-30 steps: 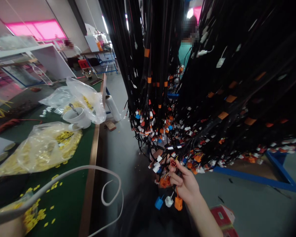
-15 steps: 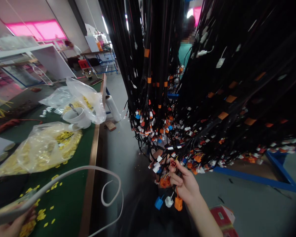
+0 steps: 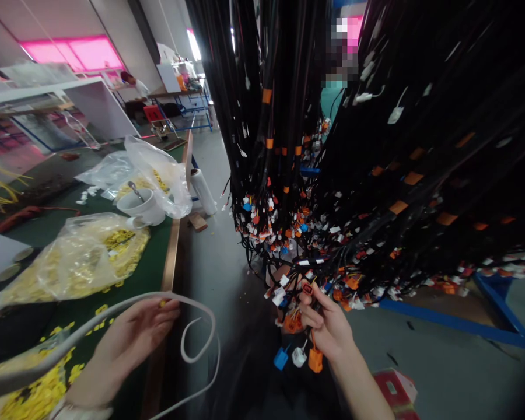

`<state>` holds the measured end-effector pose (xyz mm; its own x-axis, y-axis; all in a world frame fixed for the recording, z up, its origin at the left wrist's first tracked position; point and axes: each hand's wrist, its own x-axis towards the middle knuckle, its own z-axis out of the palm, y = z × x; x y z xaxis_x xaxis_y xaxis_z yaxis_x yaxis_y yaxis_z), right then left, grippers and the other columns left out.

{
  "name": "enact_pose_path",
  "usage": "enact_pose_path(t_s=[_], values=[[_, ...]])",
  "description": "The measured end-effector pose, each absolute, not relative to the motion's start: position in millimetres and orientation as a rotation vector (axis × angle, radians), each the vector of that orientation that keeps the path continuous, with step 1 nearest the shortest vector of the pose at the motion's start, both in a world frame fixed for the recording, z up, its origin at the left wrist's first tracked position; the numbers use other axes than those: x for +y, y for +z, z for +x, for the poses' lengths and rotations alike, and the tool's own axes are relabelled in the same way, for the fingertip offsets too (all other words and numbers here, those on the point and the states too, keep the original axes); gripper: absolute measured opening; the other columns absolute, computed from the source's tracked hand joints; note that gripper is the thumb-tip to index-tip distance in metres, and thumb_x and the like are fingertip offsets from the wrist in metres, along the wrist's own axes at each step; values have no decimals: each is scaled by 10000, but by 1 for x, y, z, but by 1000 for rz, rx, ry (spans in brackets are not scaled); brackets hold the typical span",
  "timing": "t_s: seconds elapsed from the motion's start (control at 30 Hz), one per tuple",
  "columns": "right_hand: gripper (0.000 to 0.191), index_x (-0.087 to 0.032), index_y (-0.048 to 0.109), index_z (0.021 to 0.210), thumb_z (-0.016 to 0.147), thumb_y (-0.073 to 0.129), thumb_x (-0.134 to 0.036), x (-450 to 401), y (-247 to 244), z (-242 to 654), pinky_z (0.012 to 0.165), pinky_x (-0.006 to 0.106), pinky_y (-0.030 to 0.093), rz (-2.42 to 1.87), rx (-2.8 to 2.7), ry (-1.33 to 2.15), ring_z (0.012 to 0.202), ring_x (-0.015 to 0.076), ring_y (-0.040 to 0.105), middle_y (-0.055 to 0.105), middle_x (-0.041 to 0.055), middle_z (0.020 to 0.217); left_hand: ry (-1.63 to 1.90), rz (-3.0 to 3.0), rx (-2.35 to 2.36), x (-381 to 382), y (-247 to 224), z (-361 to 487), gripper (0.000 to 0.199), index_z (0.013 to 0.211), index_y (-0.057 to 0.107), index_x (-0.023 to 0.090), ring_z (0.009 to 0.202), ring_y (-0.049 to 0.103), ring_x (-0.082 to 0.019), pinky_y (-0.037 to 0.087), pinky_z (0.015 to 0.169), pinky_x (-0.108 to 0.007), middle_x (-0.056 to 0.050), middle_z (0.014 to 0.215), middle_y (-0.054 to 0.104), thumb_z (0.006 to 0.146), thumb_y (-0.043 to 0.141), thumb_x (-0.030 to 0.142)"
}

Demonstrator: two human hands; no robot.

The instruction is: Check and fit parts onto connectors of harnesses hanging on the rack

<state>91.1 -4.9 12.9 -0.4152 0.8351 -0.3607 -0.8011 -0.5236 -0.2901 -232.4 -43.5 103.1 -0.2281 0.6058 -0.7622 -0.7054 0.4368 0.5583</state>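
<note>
My right hand (image 3: 326,324) pinches a small dark red connector (image 3: 307,289) between thumb and fingertips. Below its fingers dangle a blue connector (image 3: 280,358), a white connector (image 3: 299,356) and an orange connector (image 3: 315,360) on short wires. My left hand (image 3: 137,329) is over the green table's edge, behind a grey cable (image 3: 126,301). Its fingers are closed on a small yellow piece (image 3: 163,303), mostly hidden. Black wire harnesses (image 3: 284,116) hang in front, with many coloured connectors at their lower ends.
On the green table (image 3: 157,262) lie a clear bag (image 3: 83,256) of yellow pieces, loose yellow pieces (image 3: 76,372) and a white cup (image 3: 142,207). A blue frame (image 3: 446,324) stands low at right, near a red box (image 3: 396,391). A person in teal (image 3: 333,96) is behind the harnesses.
My left hand has come up from the yellow pieces at lower left and moved right to the table's edge, a small yellow piece in its fingers. My right hand stays nearly still.
</note>
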Motion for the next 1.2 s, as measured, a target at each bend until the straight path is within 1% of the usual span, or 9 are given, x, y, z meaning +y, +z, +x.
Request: enact_pose_path(t_s=[0.07,0.13,0.2,0.27,0.4,0.53,0.73,0.93,1.2], values=[[191,-115,561,723,806,634,-271,-5,13,90,320,109,246,-582,-104,2019,359,-13,237,541,-17,614,1101,21,1206,-26,100,-214,206,788,578,92,468,479,-69,388,383,-150,-64,673,555,811,387,18],[197,-129,550,713,808,634,-280,-5,13,89,316,106,242,-592,-112,2000,356,-11,223,538,-24,600,1017,165,1053,-6,94,-196,121,752,570,89,487,457,-54,384,418,-135,-39,651,511,797,465,47],[222,-144,528,686,806,639,-293,-5,12,88,315,104,233,-607,-107,1992,356,-8,222,529,-31,584,906,269,928,12,85,-177,31,742,561,95,487,426,-41,347,416,-120,-14,637,478,771,552,95],[255,-151,504,660,795,655,-307,-4,11,88,316,103,222,-623,-97,1988,357,-7,230,510,-38,565,811,347,880,29,78,-157,56,754,552,105,489,418,-39,312,407,-114,-2,631,469,743,604,122],[281,-150,495,649,771,682,-322,-2,10,87,316,106,206,-641,-88,1976,356,-10,224,486,-49,544,662,418,763,49,68,-118,91,774,538,118,511,447,-50,313,433,-126,-8,651,500,709,602,124],[279,-144,507,643,751,698,-317,-1,12,86,314,110,204,-665,-99,1954,355,-9,204,478,-51,530,548,441,650,59,58,-96,63,786,538,117,519,460,-59,325,455,-144,-9,649,498,730,556,137],[244,-125,546,684,754,694,-305,2,11,81,318,110,186,-675,-93,1920,363,-12,196,481,-47,544,517,506,653,66,45,-89,99,811,580,105,566,499,-67,344,490,-158,-24,698,538,740,613,165],[268,-126,530,682,742,706,-318,6,10,78,314,112,192,-689,-93,1901,348,-14,212,479,-48,533,571,642,656,61,38,-85,263,903,666,64,637,542,-71,378,569,-178,-63,767,605,693,735,206],[260,-129,536,682,743,706,-315,8,8,76,309,109,207,-697,-84,1901,345,-12,221,466,-55,526,585,682,671,63,31,-81,248,795,657,85,634,575,-97,373,556,-209,-80,782,647,661,767,263]])
